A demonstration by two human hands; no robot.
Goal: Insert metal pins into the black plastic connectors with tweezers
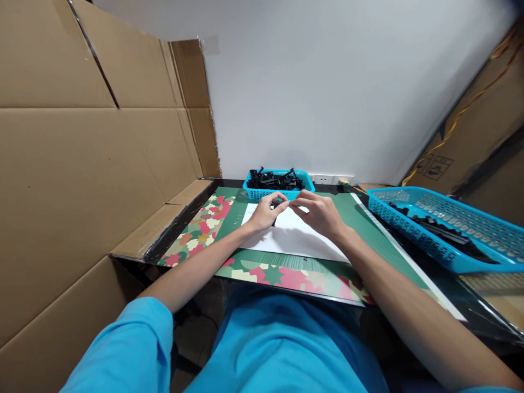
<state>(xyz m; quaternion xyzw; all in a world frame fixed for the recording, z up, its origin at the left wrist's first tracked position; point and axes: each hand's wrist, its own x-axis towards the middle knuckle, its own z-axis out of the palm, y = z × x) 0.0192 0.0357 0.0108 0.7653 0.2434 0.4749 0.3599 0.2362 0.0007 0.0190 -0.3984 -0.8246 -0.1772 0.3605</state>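
Over a white sheet of paper (303, 238), my two hands meet at the fingertips. My left hand (267, 213) is curled closed around a small black part (274, 222), which shows only as a dark sliver under the fingers. My right hand (318, 214) is closed in a pinch, its thumb and forefinger touching the tips of the left fingers. Whatever lies between the right fingertips is too small or hidden to make out. Just behind the hands, a blue basket (279, 194) holds a heap of black plastic pieces (274, 179).
A green mat (364, 224) with a camouflage-patterned border covers the table. At the right stands a larger blue basket (458, 265) with long black pieces (444, 229). Cardboard panels (94, 164) wall off the left side. Wall sockets (324, 179) sit behind the table.
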